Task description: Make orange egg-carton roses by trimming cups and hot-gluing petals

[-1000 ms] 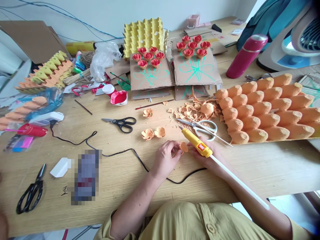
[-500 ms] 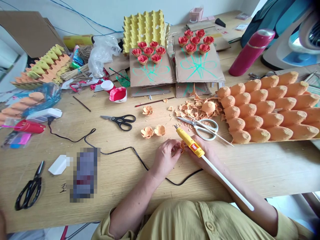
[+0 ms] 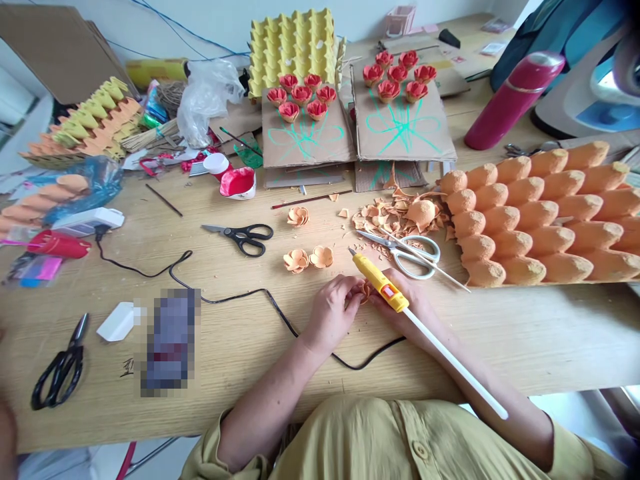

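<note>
My left hand (image 3: 333, 308) is closed, pinching a small orange egg-carton flower (image 3: 366, 291) between thumb and fingertips. My right hand (image 3: 407, 303) wraps around a yellow hot glue gun (image 3: 376, 275) with a long white glue stick (image 3: 455, 363) poking out of its back. The gun's nozzle points up and left, away from the flower. Fingers of the right hand are partly hidden behind the gun; they appear close to the flower. Just beyond the hands sit orange paper flowers (image 3: 321, 257), white-handled scissors (image 3: 413, 257) and a heap of carton scraps (image 3: 383, 217).
An orange egg tray (image 3: 545, 230) lies at right, near a magenta bottle (image 3: 515, 100). Cardboard panels (image 3: 307, 147) carry red flowers. Black scissors (image 3: 245, 237), a red paint cup (image 3: 238, 183) and a black cord (image 3: 240, 299) lie leftward. Someone's arm (image 3: 6, 427) shows at the left edge.
The view has shifted slightly, so the tabletop things sit a little differently in the picture. My fingers have moved slightly around the flower; the glue gun stays in the right hand.
</note>
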### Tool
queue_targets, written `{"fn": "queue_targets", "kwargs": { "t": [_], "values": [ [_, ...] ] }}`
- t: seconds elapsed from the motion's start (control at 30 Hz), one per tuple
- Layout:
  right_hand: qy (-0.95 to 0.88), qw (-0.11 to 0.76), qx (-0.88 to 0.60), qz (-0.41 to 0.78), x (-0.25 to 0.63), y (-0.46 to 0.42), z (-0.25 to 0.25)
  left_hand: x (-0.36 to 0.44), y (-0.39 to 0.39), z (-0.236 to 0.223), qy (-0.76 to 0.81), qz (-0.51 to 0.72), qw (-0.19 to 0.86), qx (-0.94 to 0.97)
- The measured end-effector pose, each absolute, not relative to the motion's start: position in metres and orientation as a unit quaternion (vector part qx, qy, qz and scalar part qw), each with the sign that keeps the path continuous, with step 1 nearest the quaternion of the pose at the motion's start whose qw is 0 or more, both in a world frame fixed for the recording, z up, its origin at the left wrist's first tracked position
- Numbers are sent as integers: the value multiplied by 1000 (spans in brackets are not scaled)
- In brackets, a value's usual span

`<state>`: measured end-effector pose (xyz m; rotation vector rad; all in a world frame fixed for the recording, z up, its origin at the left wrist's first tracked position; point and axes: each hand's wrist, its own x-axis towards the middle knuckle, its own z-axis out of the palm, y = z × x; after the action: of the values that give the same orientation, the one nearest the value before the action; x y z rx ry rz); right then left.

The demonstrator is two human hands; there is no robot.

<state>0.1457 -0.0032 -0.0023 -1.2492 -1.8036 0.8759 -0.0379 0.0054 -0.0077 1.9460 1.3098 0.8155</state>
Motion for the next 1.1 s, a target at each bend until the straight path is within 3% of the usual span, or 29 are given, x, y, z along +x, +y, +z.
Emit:
{"fn": "queue_targets", "kwargs": {
  "t": [0.67,1.1],
  "values": [
    [-731,359,-513,271,146,-9,-11,-34,4,-2,504,308,328,738],
    [-711,358,-524,303,145,-10,-8,-34,2,-6,488,358,332,723]
  ]
}}
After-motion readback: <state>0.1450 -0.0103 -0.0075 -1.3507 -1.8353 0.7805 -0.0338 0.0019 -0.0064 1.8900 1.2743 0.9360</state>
